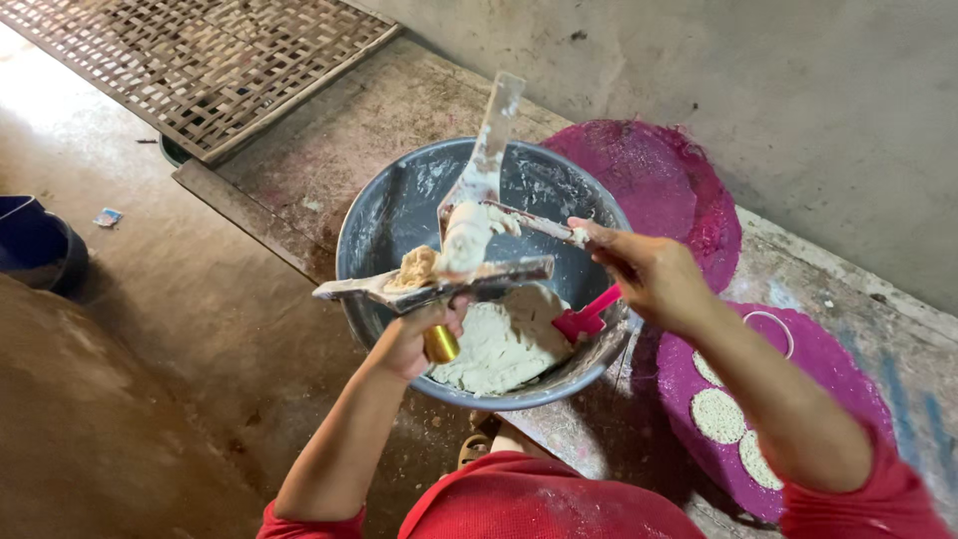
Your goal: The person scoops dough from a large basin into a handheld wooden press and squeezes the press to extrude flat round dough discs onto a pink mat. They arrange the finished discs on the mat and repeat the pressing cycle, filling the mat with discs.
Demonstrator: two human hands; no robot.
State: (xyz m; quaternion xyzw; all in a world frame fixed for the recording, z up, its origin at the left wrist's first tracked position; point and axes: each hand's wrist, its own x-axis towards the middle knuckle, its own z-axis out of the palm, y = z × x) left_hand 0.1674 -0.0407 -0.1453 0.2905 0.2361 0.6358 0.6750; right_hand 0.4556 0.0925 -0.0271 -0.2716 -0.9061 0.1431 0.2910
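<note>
Blue bucket cut by left edge. Lower purple mat part-hidden behind right forearm. Brass press mostly buried in left hand.

Single view, worn on the head, looking steeply down and slightly forward from close above. Own red sleeves and forearms entering from the bottom edge, hands near frame centre over a grey basin. Concrete floor at left, bare wall across the top right.
</note>
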